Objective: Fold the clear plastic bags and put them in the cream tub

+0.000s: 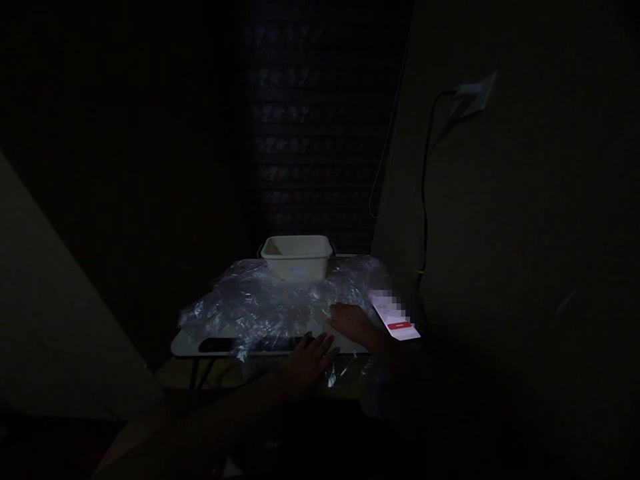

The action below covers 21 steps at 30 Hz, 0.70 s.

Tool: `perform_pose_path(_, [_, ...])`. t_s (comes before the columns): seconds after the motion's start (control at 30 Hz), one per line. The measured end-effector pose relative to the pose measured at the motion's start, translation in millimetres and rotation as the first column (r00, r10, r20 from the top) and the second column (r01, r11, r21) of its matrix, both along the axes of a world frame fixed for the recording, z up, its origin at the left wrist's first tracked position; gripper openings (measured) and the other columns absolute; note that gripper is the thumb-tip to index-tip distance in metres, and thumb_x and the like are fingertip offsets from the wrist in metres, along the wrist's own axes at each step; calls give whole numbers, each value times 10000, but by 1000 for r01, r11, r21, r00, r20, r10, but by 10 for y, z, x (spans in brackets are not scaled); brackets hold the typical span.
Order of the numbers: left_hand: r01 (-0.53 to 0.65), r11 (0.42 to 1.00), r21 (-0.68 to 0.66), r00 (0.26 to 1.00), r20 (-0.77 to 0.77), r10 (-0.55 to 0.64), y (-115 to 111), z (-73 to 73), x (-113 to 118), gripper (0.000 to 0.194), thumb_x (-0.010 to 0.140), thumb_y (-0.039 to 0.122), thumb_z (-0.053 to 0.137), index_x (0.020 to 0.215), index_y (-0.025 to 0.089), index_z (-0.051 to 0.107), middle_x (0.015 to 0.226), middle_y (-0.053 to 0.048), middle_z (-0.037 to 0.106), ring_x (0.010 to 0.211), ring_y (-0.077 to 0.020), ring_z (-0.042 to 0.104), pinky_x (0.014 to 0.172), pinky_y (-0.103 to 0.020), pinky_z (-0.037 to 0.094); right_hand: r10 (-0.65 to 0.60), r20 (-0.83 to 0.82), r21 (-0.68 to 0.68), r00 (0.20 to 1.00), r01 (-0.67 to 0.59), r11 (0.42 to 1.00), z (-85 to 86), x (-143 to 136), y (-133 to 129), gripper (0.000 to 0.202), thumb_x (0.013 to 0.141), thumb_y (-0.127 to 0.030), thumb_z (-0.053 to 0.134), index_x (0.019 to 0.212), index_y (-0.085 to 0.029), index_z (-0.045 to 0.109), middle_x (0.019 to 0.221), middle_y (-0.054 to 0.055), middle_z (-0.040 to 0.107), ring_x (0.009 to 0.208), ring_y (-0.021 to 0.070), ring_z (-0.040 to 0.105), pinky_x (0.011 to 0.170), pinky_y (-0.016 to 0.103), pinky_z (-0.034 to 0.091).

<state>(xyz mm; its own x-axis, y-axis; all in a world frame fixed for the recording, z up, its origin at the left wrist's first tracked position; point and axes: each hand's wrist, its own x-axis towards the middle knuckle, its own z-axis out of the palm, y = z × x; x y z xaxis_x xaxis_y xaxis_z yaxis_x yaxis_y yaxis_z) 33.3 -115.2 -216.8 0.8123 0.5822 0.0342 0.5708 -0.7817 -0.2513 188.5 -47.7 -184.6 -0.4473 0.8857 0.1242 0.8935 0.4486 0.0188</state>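
Observation:
A crumpled sheet of clear plastic (285, 303) covers much of a small white table (183, 343) and hangs over its front edge. My left hand (311, 360) lies at that front edge, fingers spread, touching the plastic. Just beyond it to the right, my right hand (350, 323) rests on the sheet with its fingers stretched out. Nothing shows in either hand. Behind them a cream plastic tub (297, 268) stands upright at the back of the table. The room is dark, so finger detail is faint.
A lit phone (397, 320) lies at the table's right edge. From a wall socket plate (470, 99), a black cable (424, 180) runs down beside the table. A dark slatted blind (310, 147) hangs behind, and a pale panel (55, 300) slants at the left.

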Motion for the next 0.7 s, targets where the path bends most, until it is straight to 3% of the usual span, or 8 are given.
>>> perform_pose_path(0.27, [-7, 992, 127, 999, 49, 1, 94, 48, 185, 378, 796, 148, 258, 1172, 117, 241, 1213, -110, 322, 1114, -196, 257, 898, -365, 177, 45, 97, 11, 994, -46, 999, -58, 10, 23, 272, 773, -313, 293, 907, -150, 464, 867, 85, 559, 795, 197, 530, 631, 277, 386])
perform_pose_path(0.47, [110, 985, 132, 991, 58, -118, 121, 29, 156, 366, 792, 145, 295, 1155, 96, 279, 1190, -116, 355, 1110, -187, 266, 910, -316, 194, 49, 117, 6, 992, -50, 999, -69, 15, 30, 277, 778, -316, 287, 905, -145, 464, 883, 87, 553, 805, 179, 526, 640, 253, 381])
perform_pose_path(0.7, [271, 957, 104, 960, 51, -277, -98, 76, 75, 347, 797, 135, 266, 1139, 98, 314, 1187, -94, 365, 1107, -168, 274, 927, -293, 200, 37, 101, -5, 994, -37, 999, -56, 4, 32, 295, 772, -329, 290, 930, -147, 460, 892, 91, 550, 805, 187, 525, 637, 261, 382])
